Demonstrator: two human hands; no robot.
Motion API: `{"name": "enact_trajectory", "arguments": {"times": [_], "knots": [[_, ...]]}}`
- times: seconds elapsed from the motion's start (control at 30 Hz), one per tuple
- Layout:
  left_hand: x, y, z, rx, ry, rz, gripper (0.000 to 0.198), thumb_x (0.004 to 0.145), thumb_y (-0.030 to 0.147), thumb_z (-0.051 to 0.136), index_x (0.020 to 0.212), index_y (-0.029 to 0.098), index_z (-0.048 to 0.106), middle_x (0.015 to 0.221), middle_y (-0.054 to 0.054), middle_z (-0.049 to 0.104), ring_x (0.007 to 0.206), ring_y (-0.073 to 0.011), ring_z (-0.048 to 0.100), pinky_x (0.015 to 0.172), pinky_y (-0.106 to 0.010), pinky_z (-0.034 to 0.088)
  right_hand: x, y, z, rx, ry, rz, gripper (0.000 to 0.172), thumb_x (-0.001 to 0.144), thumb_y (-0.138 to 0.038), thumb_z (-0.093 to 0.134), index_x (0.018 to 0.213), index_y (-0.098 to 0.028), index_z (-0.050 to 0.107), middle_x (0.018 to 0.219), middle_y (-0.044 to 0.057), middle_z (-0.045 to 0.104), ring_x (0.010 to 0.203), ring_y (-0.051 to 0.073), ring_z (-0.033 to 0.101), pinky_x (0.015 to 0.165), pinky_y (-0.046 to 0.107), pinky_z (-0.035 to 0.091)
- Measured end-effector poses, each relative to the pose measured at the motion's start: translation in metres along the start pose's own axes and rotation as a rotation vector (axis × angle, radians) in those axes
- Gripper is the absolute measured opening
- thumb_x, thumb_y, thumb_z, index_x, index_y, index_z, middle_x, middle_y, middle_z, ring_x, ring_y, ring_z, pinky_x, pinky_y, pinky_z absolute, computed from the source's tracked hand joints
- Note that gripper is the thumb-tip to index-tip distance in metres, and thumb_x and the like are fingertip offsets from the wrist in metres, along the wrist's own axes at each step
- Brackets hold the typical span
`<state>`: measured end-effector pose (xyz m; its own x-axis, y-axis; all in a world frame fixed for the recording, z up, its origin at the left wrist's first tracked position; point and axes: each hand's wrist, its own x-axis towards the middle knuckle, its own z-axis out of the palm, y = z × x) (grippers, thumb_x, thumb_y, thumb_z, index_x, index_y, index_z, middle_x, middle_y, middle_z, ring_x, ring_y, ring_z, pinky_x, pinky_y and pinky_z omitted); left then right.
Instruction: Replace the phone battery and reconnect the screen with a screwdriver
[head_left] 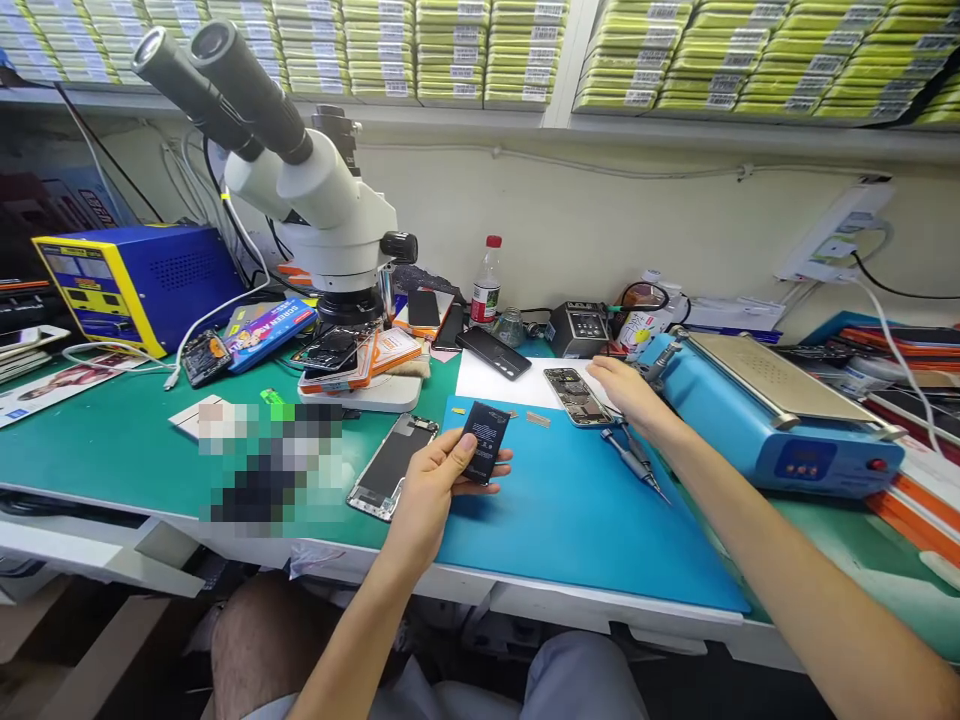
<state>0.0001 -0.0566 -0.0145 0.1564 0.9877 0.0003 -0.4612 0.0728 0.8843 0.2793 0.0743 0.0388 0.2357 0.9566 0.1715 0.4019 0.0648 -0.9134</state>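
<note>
My left hand (pixel 442 475) is closed on a black phone battery (pixel 486 440), holding it tilted above the blue mat with the thumb on its printed face. My right hand (pixel 621 388) reaches to the right edge of an opened phone body (pixel 577 397), whose inner parts face up. The fingertips are bunched and partly out of sight, so I cannot tell whether they grip anything. Close to that wrist lie screwdrivers (pixel 634 460). Left of the battery, a detached phone screen (pixel 394 465) lies with its inner side up.
On the left are a microscope (pixel 337 220) and a blue-yellow power unit (pixel 142 285). A blue heating plate machine (pixel 780 420) stands at right. Behind the mat (pixel 570 530) are a black phone (pixel 493 352) and a bottle (pixel 487 285). Part of the left bench is blurred out.
</note>
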Motion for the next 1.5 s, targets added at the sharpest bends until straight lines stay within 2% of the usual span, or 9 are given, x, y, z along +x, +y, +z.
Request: {"name": "enact_trajectory", "arguments": {"times": [0.1,0.27,0.4,0.63,0.8,1.0,1.13,1.33,1.5], "knots": [[0.000,0.000,-0.003,0.025,-0.017,-0.002,0.049,0.094,0.056,0.075,0.117,0.012,0.077,0.112,-0.016,0.083,0.090,-0.0241,0.083,0.072,-0.027,0.067,-0.038,-0.008,-0.002,-0.026,-0.037,-0.032,0.041,0.098,-0.041,0.070,0.135,-0.023,0.069,0.147,0.013,0.067,0.133,0.032,0.064,0.110,0.046,0.054],[0.000,-0.001,-0.005,0.127,-0.069,-0.011,0.047,0.097,0.056,0.071,0.115,0.013,0.079,0.113,-0.016,0.083,0.088,-0.0242,0.082,0.072,-0.029,0.067,-0.123,-0.016,0.007,0.065,-0.304,-0.104,0.043,0.100,-0.056,0.061,0.126,-0.024,0.075,0.125,0.011,0.077,0.087,0.022,0.075,0.070,0.034,0.062],[-0.004,-0.008,0.000,0.519,-0.092,0.050,0.040,0.103,0.051,0.062,0.118,0.019,0.080,0.107,-0.010,0.084,0.088,-0.0238,0.081,0.073,-0.031,0.065,-0.157,-0.008,0.018,0.091,-0.311,-0.205,0.039,0.103,-0.051,0.062,0.133,-0.030,0.073,0.132,0.009,0.073,0.083,0.017,0.072,0.061,0.030,0.060],[-0.009,-0.023,0.005,1.370,-0.159,0.708,0.028,0.107,0.027,0.061,0.129,0.025,0.077,0.125,-0.005,0.081,0.110,-0.0237,0.077,0.095,-0.037,0.062,-0.164,0.016,0.022,-0.198,-0.192,-0.603,0.020,0.103,-0.028,0.067,0.118,-0.030,0.079,0.118,0.006,0.076,0.104,0.022,0.073,0.085,0.036,0.063],[-0.006,-0.020,0.002,1.562,-0.207,0.760,0.027,0.107,0.036,0.060,0.127,0.029,0.078,0.117,-0.004,0.078,0.102,-0.0235,0.073,0.085,-0.036,0.061,-0.172,0.021,0.024,-0.327,-0.186,-0.676,0.017,0.102,-0.019,0.066,0.113,-0.025,0.077,0.110,0.004,0.079,0.103,0.021,0.072,0.092,0.038,0.059],[-0.011,-0.022,-0.013,1.433,-0.225,0.648,0.033,0.108,0.049,0.057,0.134,0.032,0.068,0.105,-0.002,0.067,0.096,-0.0197,0.069,0.086,-0.032,0.055,-0.177,0.017,0.024,-0.431,-0.162,-0.693,0.012,0.101,-0.035,0.071,0.103,-0.024,0.075,0.103,0.002,0.080,0.099,0.020,0.070,0.089,0.036,0.055],[-0.009,-0.026,-0.021,1.360,-0.286,0.606,0.026,0.106,0.050,0.061,0.104,0.026,0.070,0.102,-0.001,0.069,0.097,-0.0207,0.066,0.086,-0.033,0.052,-0.179,0.015,0.023,-0.472,-0.092,-0.710,0.018,0.108,-0.032,0.059,0.109,-0.021,0.073,0.108,0.003,0.079,0.102,0.017,0.068,0.089,0.034,0.052],[-0.022,-0.020,-0.009,1.516,-0.265,0.888,0.023,0.111,0.034,0.055,0.097,0.023,0.070,0.097,-0.001,0.074,0.087,-0.0213,0.066,0.085,-0.038,0.047,-0.184,0.015,0.025,-0.567,-0.154,-0.829,0.029,0.110,-0.027,0.054,0.087,-0.019,0.070,0.088,0.003,0.076,0.082,0.018,0.064,0.076,0.036,0.046],[-0.037,-0.023,0.000,1.579,-0.213,1.008,0.021,0.111,0.023,0.051,0.099,0.019,0.068,0.098,-0.005,0.073,0.103,-0.0249,0.069,0.093,-0.039,0.049,-0.185,0.016,0.029,-0.627,-0.192,-0.918,0.028,0.109,-0.022,0.054,0.086,-0.018,0.070,0.089,0.005,0.076,0.086,0.018,0.067,0.078,0.036,0.045]]}}
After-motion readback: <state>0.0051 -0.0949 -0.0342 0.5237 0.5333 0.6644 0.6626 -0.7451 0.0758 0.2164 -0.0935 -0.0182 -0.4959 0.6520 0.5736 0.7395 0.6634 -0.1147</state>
